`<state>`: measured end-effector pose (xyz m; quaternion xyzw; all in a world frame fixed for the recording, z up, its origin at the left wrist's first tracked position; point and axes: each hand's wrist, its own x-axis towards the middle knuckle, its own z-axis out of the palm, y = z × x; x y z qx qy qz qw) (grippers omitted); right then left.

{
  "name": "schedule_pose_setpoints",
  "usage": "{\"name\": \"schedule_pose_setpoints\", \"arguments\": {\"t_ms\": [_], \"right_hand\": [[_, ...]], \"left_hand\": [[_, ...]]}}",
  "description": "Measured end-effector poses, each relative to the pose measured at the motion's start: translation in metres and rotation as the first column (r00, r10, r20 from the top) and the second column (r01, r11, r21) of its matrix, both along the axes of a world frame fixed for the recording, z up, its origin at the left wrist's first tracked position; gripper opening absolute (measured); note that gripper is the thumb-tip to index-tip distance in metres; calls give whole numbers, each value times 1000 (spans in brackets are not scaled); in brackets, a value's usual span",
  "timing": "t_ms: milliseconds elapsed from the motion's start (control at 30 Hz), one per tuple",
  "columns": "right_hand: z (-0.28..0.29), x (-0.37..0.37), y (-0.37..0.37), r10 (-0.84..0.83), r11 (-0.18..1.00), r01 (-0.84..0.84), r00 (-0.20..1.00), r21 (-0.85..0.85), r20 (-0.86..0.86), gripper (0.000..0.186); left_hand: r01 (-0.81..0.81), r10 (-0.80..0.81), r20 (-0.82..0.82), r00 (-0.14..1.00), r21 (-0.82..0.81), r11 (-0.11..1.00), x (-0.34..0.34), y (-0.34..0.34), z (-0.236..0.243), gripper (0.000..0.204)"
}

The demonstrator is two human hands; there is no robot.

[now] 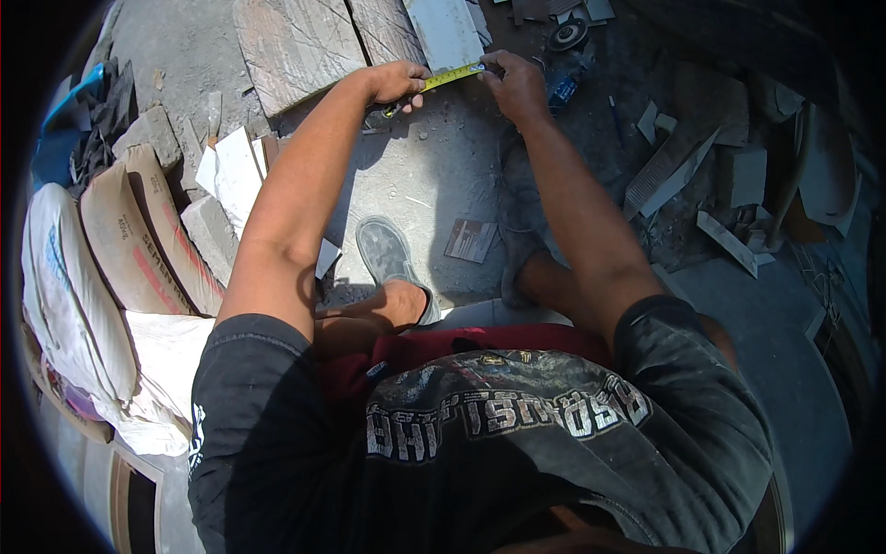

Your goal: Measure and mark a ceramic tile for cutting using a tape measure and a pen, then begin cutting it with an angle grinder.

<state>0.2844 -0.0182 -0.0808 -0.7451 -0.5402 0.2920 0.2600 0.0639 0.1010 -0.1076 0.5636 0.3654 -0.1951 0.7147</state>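
A yellow tape measure (pixel 448 78) is stretched near the lower end of a white tile (pixel 438 32) at the top. My left hand (pixel 397 85) grips the tape at its left, with the dark case partly showing under my fingers. My right hand (pixel 515 85) has its fingers closed on the tape's right end at the tile's corner. Streaked, dusty boards (pixel 293 51) lie left of the white tile. A blue power tool with a round disc (pixel 568 35) lies on the ground just right of my right hand.
Paper sacks (pixel 129 245), white sacks (pixel 69 286) and concrete blocks (pixel 210 238) are piled at left, beside white tile offcuts (pixel 226 180). Broken tile pieces (pixel 683 175) litter the right, with a blue pencil (pixel 616 120). A small square tile (pixel 471 240) lies near my shoe (pixel 386 249).
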Motion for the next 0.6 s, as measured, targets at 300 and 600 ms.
{"name": "schedule_pose_setpoints", "arguments": {"t_ms": [300,600], "right_hand": [[-4,2,2,60,998,-60,998,28,19,27],[-4,4,2,113,993,-116,988,27,106,26]], "left_hand": [[29,-29,-1,1000,-8,1000,0,6,1,33],[31,-31,-23,999,-19,999,1,7,3,38]]}}
